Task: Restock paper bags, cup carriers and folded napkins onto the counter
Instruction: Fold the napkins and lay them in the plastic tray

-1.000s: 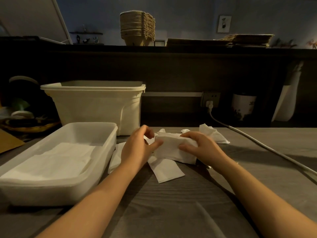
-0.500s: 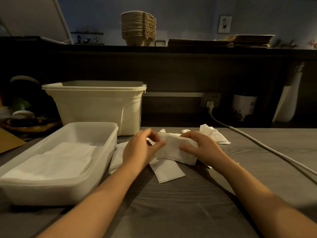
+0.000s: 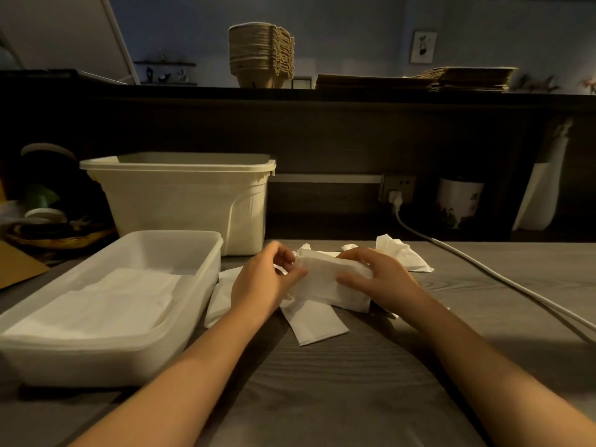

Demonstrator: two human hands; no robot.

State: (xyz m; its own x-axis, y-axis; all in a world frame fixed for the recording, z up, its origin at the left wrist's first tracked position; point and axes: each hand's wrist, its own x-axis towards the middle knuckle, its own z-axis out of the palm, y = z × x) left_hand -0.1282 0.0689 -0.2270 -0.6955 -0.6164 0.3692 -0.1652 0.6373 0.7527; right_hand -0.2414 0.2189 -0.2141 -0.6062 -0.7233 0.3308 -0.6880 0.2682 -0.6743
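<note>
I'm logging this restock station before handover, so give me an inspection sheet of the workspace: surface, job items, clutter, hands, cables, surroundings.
Surface: grey wood-grain table.
Job's things: folded white paper napkin held by both hands; flat white napkins in the shallow translucent plastic tray; brown pulp cup carrier stack and flat brown paper bags on the dark upper counter.
Clutter: loose white napkins under the hands; deep cream plastic bin behind the tray.
Hands: left hand pinches the napkin's left end; right hand grips its right end.
Cables: white power cable from the wall socket across the table.
Surroundings: printed white cup, white vase, framed picture.
</note>
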